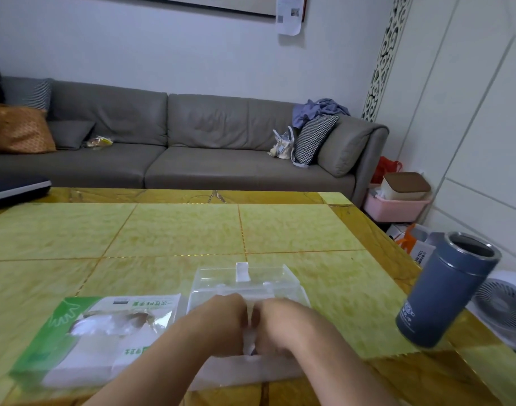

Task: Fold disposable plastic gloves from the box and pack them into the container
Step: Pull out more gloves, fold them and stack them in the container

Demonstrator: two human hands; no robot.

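Observation:
My left hand [221,320] and my right hand [283,323] are side by side, knuckles up, both gripping a clear plastic glove [252,315] that shows as a thin strip between them. More clear plastic [245,372] lies flat on the table under my wrists. Just beyond my hands stands the transparent container [245,282] with its lid tilted up. The green and white glove pack [98,332] lies to the left of my left hand, its opening showing crumpled gloves. The picture is blurred around my hands.
A grey-blue metal flask [447,291], open at the top, stands near the right edge of the yellow tiled table [163,230]. A dark laptop [16,187] sits at the far left. A grey sofa [192,142] lies beyond, a white fan [502,306] to the right.

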